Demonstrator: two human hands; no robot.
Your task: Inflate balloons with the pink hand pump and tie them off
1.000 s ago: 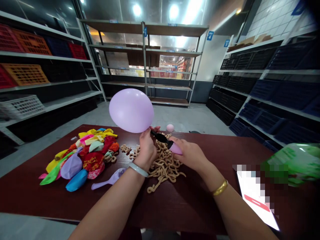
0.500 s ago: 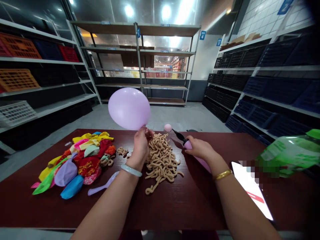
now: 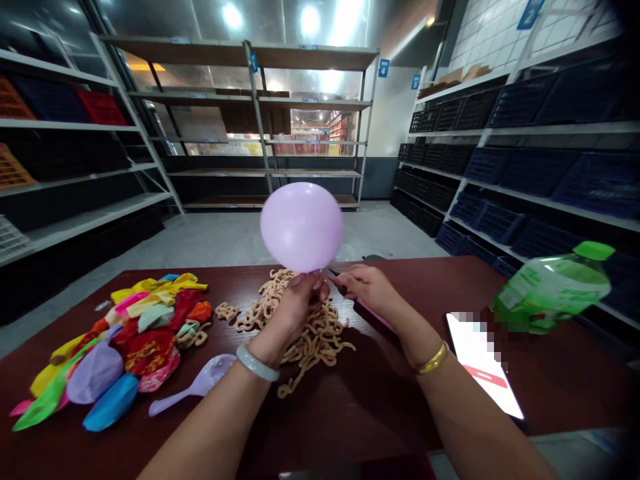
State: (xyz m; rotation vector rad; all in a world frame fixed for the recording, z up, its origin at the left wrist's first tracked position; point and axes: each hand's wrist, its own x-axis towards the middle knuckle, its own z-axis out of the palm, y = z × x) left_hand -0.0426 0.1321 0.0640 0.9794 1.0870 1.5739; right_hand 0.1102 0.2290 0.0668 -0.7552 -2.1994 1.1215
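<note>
A purple inflated balloon [image 3: 302, 227] stands above my left hand [image 3: 299, 301], whose fingers pinch its neck. Close on the right, my right hand [image 3: 373, 290] is closed around a pump [image 3: 339, 283] with a dark nozzle, mostly hidden by the fingers; its tip is near the balloon's neck. Under and beside my left hand lies a heap of beige curled strands [image 3: 320, 347]. Colourful deflated balloons [image 3: 153, 350] are piled on the left, and a limp purple balloon [image 3: 213, 375] lies near my left wrist.
The dark red table [image 3: 380, 393] carries a phone with a lit screen [image 3: 487, 373] and a green-capped bottle [image 3: 555, 287] on the right. Shelves with crates [image 3: 535, 173] stand along the right and left, and a metal rack [image 3: 257, 100] stands behind.
The inflated balloon and my left hand have moved right in the view. My right hand and the pump nozzle have come in beside the balloon's neck. The small pink balloon end no longer shows.
</note>
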